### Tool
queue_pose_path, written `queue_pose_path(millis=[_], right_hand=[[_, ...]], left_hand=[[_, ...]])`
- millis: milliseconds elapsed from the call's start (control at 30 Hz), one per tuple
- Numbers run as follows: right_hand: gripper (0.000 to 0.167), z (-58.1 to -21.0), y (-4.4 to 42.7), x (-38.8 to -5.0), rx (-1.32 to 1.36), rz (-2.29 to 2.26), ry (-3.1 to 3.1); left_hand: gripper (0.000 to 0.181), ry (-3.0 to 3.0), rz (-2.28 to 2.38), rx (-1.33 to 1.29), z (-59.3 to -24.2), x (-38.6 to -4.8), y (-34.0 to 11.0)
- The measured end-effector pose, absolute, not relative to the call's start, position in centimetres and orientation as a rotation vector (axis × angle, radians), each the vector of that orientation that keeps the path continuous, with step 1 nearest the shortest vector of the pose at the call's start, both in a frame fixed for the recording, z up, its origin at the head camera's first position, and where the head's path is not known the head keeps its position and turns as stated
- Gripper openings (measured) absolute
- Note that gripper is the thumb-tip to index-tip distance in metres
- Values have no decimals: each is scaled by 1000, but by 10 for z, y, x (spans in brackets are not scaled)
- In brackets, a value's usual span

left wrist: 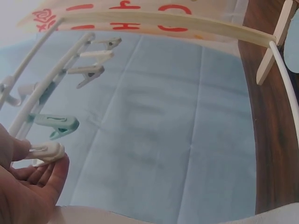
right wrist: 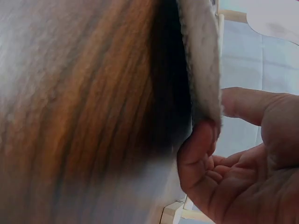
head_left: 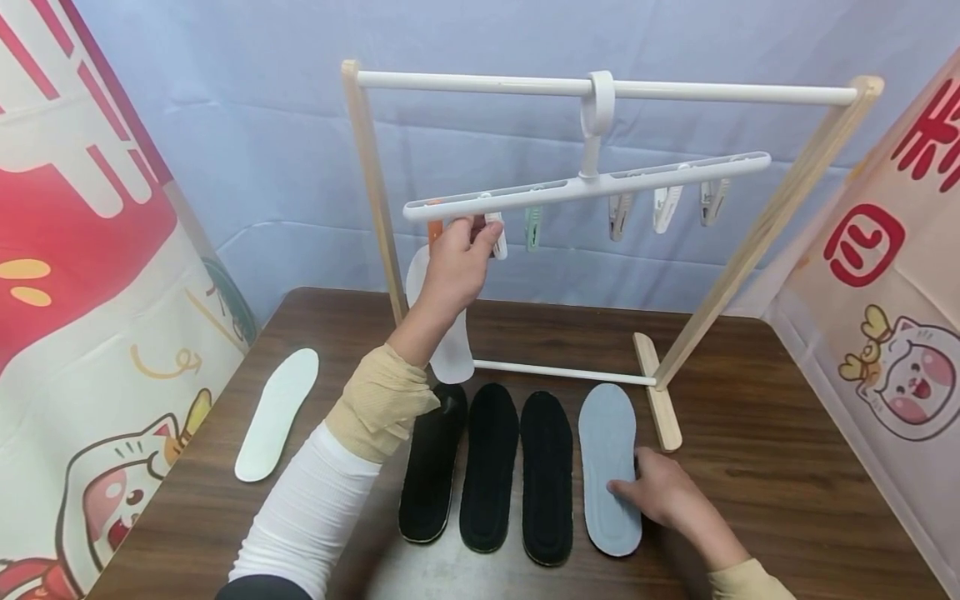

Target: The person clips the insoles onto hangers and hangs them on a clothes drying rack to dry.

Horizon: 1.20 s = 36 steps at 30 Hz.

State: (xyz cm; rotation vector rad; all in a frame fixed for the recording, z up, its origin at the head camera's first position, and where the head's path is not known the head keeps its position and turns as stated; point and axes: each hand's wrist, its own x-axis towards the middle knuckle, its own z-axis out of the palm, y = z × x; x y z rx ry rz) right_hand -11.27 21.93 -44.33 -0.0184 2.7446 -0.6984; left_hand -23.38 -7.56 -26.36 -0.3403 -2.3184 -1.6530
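My left hand (head_left: 459,262) is up at the left part of a white clip hanger (head_left: 525,197), where thumb and fingers pinch a white clothespin (left wrist: 46,151). Beside it an orange clothespin (head_left: 435,233) is above a hanging white insole (head_left: 453,350), partly hidden by the hand and forearm. On the other side a green clothespin (head_left: 533,229) hangs with nothing in it. Low at the right, my right hand (head_left: 671,492) grips the edge of a light grey insole (head_left: 609,425), thumb on top and fingers curled under, as the right wrist view shows.
The hanger hooks over the white bar (head_left: 480,84) of a wooden-legged rack (head_left: 772,242). Several more clothespins (head_left: 666,208) hang at its right. Black insoles (head_left: 546,475) lie in a row on the brown table (head_left: 795,467); another white insole (head_left: 277,417) lies at the left.
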Motion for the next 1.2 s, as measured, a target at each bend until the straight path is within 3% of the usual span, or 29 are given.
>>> queue_pose_path(millis=[133, 400, 633, 1200], right_hand=[[29, -441, 220, -110, -9, -774, 2751], [23, -438, 220, -107, 24, -932, 2711], [34, -436, 220, -106, 43, -972, 2695], [40, -429, 222, -106, -16, -886, 2788]], left_hand=[[36, -2320, -1714, -323, -264, -234, -75], [30, -2338, -1705, -300, -263, -233, -75], [29, -2316, -1720, -288, -260, -232, -74], [30, -2193, -1870, -267, -260, -233, -75]])
